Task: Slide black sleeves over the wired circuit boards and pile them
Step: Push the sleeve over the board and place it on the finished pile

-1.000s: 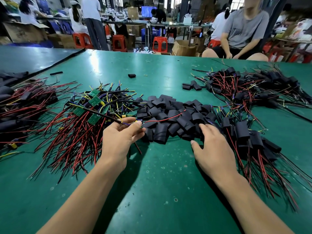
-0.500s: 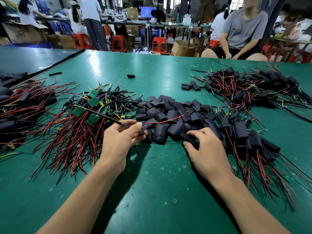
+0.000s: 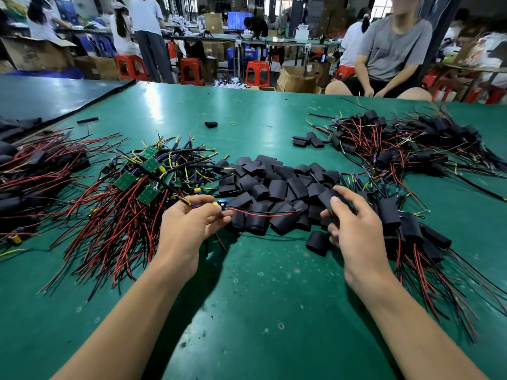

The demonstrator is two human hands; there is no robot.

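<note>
A green table point(image 3: 260, 311) fills my feed, with a small yellow rubber band point(image 3: 233, 123) lying on its far half. Beyond its far edge I see a seated person in a grey T-shirt point(image 3: 392, 48), red stools point(image 3: 257, 73) and an open cardboard box point(image 3: 296, 79) on the floor. Farther back a person in a white shirt point(image 3: 146, 15) stands at left, and a lit blue screen point(image 3: 239, 19) shows at centre.

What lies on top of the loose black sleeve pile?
A red wire from the wired circuit board that the left hand pinches crosses the pile's front. The right hand grips one sleeve over its right end. Whatever lies beneath is covered.
</note>
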